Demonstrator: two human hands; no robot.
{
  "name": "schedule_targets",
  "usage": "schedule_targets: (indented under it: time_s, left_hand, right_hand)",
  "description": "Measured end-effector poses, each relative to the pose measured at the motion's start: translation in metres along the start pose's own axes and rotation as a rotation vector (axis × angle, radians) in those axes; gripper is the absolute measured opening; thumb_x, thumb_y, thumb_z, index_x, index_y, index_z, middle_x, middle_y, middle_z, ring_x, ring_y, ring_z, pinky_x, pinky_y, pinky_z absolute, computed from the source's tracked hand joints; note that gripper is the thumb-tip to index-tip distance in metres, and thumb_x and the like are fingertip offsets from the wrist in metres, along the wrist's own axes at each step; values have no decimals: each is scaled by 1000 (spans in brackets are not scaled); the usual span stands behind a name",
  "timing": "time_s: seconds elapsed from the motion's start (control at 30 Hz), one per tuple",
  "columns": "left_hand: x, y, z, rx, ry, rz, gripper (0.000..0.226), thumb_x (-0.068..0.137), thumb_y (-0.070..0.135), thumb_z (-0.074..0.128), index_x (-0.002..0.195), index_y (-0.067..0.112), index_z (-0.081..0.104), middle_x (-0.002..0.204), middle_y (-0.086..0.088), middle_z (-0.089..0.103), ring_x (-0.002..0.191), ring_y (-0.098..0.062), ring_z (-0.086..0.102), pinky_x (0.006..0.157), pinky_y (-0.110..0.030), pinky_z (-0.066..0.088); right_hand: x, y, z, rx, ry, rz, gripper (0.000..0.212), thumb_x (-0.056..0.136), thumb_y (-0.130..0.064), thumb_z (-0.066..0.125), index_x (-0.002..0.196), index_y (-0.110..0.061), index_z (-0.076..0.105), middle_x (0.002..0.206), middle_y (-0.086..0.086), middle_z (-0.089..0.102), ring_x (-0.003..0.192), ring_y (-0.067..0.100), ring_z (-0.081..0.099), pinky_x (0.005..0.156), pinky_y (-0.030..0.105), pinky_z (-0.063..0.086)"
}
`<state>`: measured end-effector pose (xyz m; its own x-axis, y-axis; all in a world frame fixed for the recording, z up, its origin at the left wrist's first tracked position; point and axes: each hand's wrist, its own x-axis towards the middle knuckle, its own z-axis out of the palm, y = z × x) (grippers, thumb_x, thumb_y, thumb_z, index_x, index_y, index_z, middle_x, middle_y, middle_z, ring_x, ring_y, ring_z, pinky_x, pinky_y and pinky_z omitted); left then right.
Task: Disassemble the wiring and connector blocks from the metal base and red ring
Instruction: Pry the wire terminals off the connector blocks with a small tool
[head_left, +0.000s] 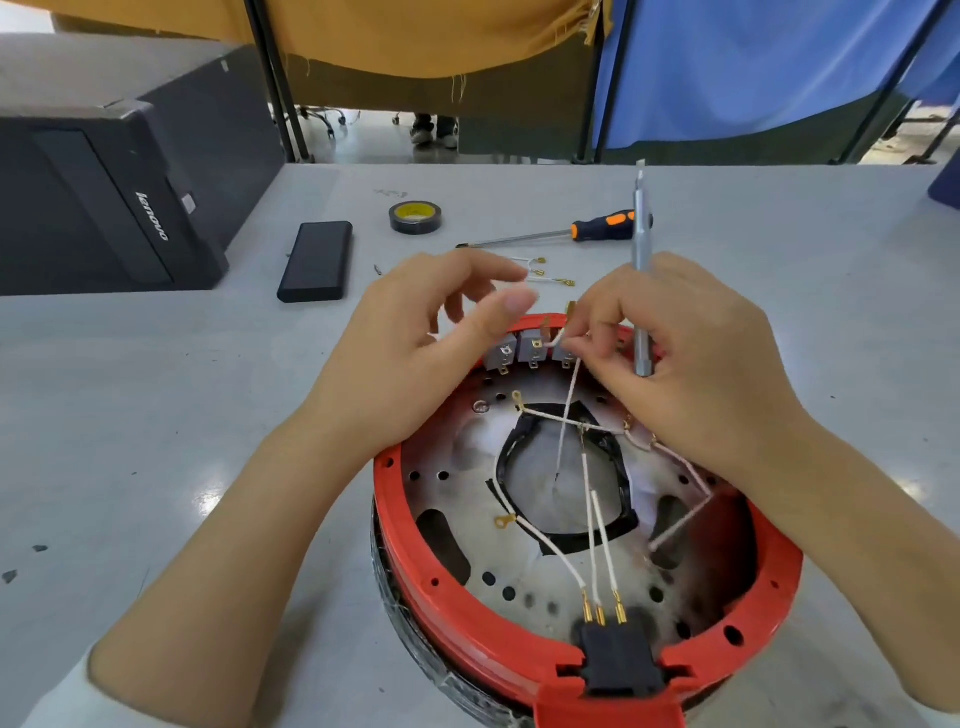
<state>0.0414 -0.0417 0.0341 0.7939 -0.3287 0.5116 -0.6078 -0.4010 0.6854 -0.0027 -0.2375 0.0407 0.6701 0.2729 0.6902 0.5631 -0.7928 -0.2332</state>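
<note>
Head view: the round perforated metal base (467, 525), framed by a rigid red plastic ring (415, 561), sits on the grey table (156, 415) directly beneath both hands. The right hand (691, 364) pinches a thin white insulated wire (569, 400) at a grey connector block (535, 349) on the ring's far edge, with a slim silver metal tool (642, 249) tucked against its fingers. The left hand (410, 353) hovers just left of it, fingers relaxed, holding nothing. The wire appears light and limp; grip near its brass terminal, since the crimps likely bend or tear.
</note>
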Motion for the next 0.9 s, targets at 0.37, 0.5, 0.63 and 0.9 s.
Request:
schedule_targets:
  time_s: [0.37,0.5,0.63,0.9]
  left_hand:
    - [-2,4,4,-89,-53,-13,11,83,30,69,73,27,70,66,9,67,63,-9,59,65,-26,48]
    - [1,-1,6,-169,68,-88,15,86,26,66,75,16,70,66,9,66,62,1,57,65,-10,44]
    - [2,-4,6,-204,70,-128,16,86,27,66,76,16,70,65,8,66,63,0,57,66,-10,44]
    - [3,-5,7,-212,85,-193,20,81,37,65,75,19,69,69,7,68,63,-4,59,64,-11,44]
  right_hand:
    - [1,-4,1,93,8,14,33,82,-9,69,79,-27,42,84,-1,64,76,23,62,63,40,52]
    - [2,-2,0,237,147,184,26,81,-20,75,91,-20,50,105,-13,63,90,6,62,66,15,51]
    - [1,2,-1,289,145,325,20,83,-18,73,85,-26,55,88,-11,66,79,7,62,66,12,49]
    - [4,5,0,502,-101,486,29,79,-9,75,73,-32,57,80,-9,71,72,5,68,70,15,52]
